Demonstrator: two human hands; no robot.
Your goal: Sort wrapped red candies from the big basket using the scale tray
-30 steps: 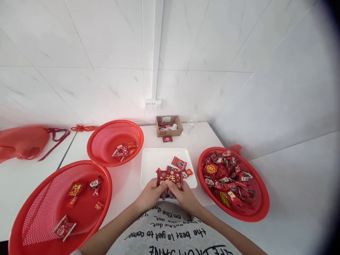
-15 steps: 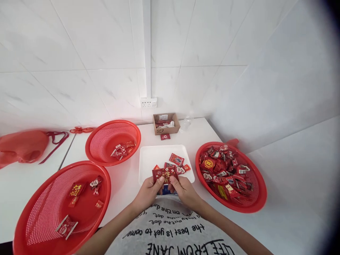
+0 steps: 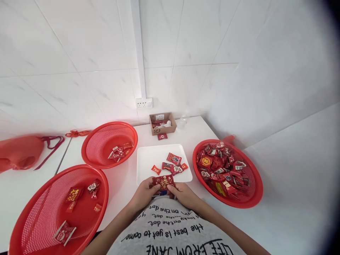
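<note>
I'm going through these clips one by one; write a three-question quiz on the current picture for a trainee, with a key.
1. What are the left hand and right hand holding between them?
2. True or false: the cardboard box sits on the white tray.
3. Which basket is fullest? A) near left basket, B) far left basket, C) right basket

Key:
1. A red packet.
2. False; the cardboard box stands beyond the white tray.
3. C
</note>
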